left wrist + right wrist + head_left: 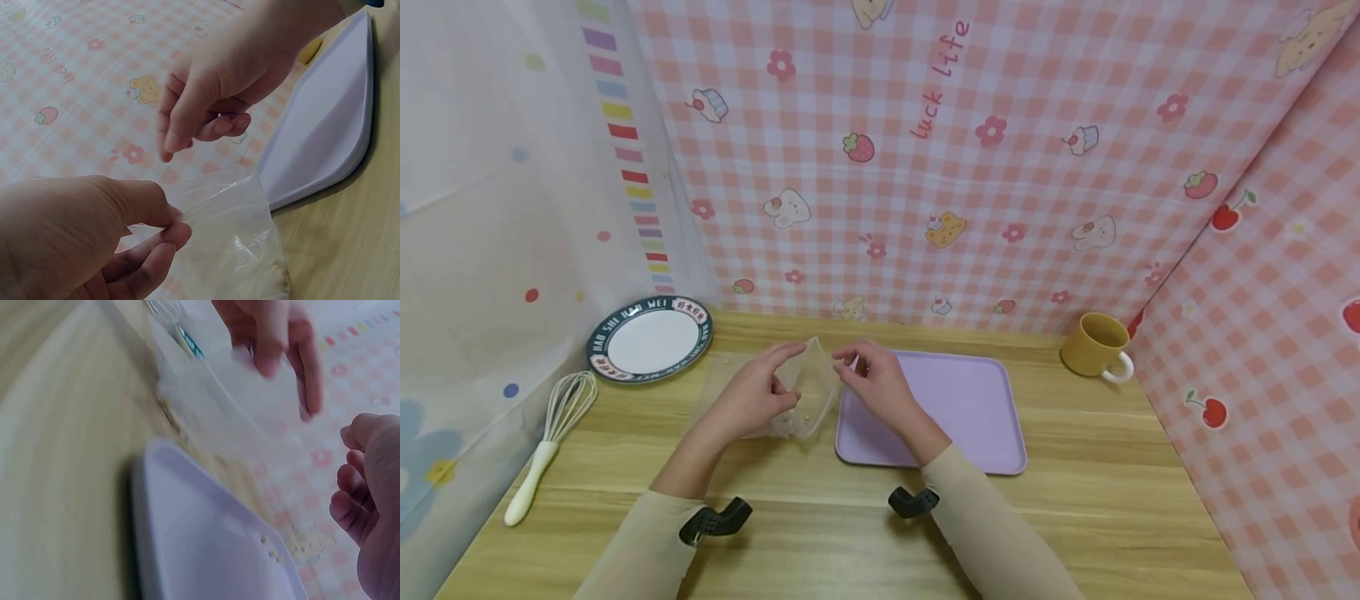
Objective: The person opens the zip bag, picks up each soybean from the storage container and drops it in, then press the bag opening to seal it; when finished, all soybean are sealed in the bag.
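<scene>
A clear plastic bag (816, 387) stands with its mouth raised at the left of the lilac tray (970, 408). Small pale pieces (279, 275) show low inside the bag. My left hand (756, 396) holds the bag by its edge, thumb and fingertips meeting on the film in the left wrist view. Close to the bag's mouth, above the tray's left side, my right hand (880, 383) hangs with loosely bent fingers; nothing shows between them. A few small pale pieces (272, 552) lie in the tray near its rim in the right wrist view.
At the back left a white plate (651, 342) with a dark green patterned rim leans near the wall cloth. A whisk (546, 442) with a cream handle lies before it. At the back right stands a mustard mug (1093, 346) with a white handle.
</scene>
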`<state>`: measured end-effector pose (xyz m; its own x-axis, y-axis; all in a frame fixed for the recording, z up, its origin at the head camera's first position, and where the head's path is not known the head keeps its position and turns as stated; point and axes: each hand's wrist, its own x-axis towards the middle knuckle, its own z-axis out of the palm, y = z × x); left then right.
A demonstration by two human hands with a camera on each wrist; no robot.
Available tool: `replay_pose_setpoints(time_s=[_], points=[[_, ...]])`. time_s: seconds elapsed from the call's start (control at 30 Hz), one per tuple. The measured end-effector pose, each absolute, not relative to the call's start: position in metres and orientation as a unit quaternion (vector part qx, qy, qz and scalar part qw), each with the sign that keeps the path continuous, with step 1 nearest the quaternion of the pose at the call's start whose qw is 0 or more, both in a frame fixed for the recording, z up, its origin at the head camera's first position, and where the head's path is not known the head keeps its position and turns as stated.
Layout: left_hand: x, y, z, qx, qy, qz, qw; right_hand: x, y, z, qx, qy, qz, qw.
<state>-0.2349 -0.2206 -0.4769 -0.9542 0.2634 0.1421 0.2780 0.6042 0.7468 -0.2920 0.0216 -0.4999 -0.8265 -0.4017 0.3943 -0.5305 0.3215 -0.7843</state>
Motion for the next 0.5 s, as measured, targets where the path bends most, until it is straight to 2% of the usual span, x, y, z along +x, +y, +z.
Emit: replay_pose_setpoints(time_s=[0.2,0.5], points=[[-0.235,-0.221,-0.478,-0.152,-0.897,-0.416,0.012,-0.311,0.037,-0.507,0.240,-0.826,0.505,0.064],[-0.236,-0.221,-0.478,-0.151,-0.895,-0.419,0.012,-0.322,0.044,-0.517,0.249,-0.844,0.473,0.052]])
